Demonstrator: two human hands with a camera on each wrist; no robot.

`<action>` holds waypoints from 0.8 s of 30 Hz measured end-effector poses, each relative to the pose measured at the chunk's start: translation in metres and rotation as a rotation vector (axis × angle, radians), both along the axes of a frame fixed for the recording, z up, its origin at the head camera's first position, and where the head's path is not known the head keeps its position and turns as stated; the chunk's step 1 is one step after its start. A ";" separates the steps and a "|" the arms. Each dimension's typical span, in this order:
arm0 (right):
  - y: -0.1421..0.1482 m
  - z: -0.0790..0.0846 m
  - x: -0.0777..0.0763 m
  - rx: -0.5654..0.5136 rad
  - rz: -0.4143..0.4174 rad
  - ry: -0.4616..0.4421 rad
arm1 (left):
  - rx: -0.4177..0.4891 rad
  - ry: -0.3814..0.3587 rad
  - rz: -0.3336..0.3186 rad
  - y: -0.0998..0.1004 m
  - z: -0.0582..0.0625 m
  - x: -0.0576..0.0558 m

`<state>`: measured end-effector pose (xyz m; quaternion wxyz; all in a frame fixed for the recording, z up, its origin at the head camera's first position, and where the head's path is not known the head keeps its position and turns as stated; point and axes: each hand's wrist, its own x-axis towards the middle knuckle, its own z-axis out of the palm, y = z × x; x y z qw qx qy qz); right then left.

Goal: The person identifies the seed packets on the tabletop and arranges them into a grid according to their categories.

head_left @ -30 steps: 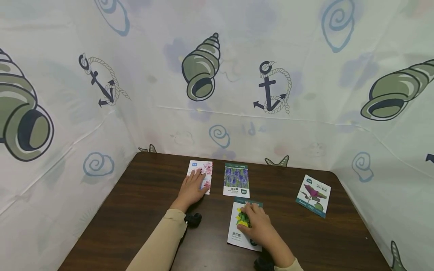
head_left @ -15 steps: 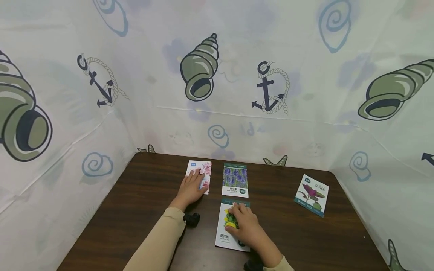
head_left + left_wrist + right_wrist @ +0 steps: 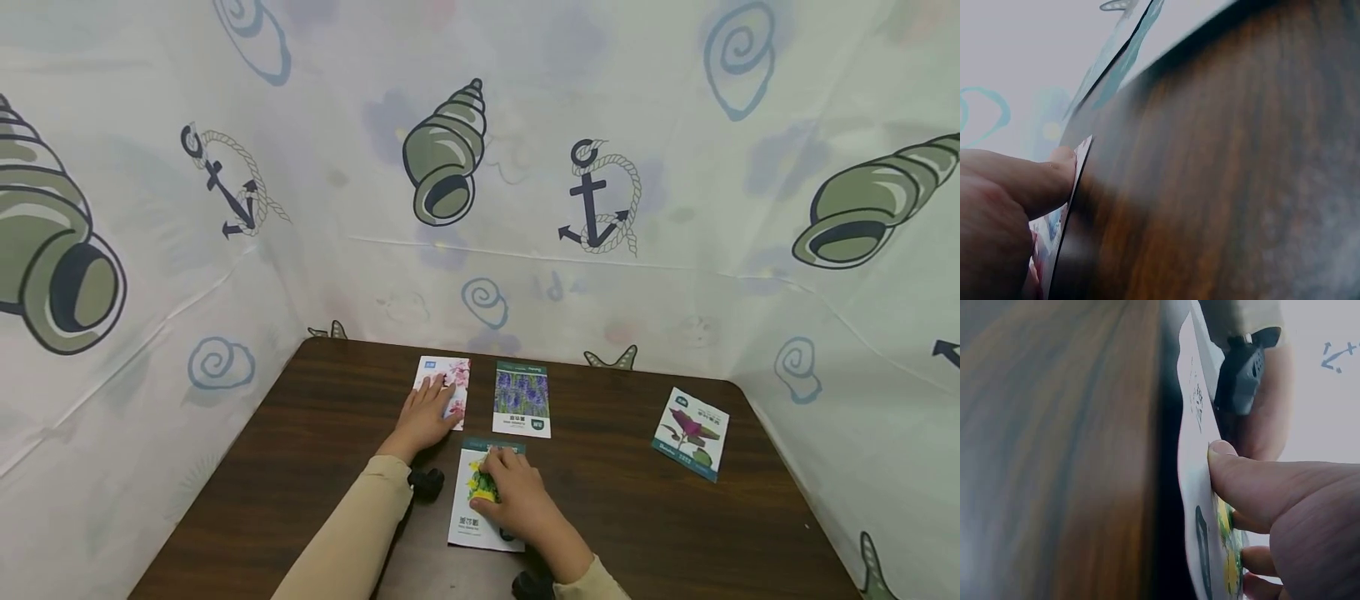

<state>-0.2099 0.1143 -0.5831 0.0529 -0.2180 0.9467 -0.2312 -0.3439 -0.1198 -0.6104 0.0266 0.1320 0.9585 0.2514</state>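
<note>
My left hand (image 3: 425, 418) rests with spread fingers on a seed packet with pink blossoms (image 3: 457, 375) at the table's far left. In the left wrist view, the thumb (image 3: 1054, 181) lies on the face of that packet. My right hand (image 3: 517, 500) lies over a white and green seed packet with yellow flowers (image 3: 467, 525), nearer to me. In the right wrist view, its thumb (image 3: 1235, 465) and fingertips touch the upper face of the packet; the hand hides part of the picture. Just beyond it lies a packet with purple flower spikes (image 3: 521, 396).
A packet with a magenta flower (image 3: 691, 433) lies tilted on the right side of the dark wooden table (image 3: 615, 517). White cloth walls (image 3: 525, 275) with shell and anchor prints stand around the table's back and sides.
My right hand has slid the yellow-flower packet leftward, from below the purple-flower packet toward my left forearm. My left hand and the other packets have stayed in place.
</note>
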 end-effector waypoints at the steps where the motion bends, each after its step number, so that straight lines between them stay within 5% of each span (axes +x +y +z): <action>1: -0.003 0.000 0.000 0.004 0.005 0.003 | -0.003 -0.001 -0.001 0.000 0.001 0.000; 13: -0.031 0.002 0.008 0.039 0.072 -0.015 | -0.010 -0.005 -0.012 -0.002 0.005 0.003; 24: -0.029 0.003 0.012 -0.091 0.221 -0.127 | 0.001 0.002 -0.019 -0.002 0.000 0.001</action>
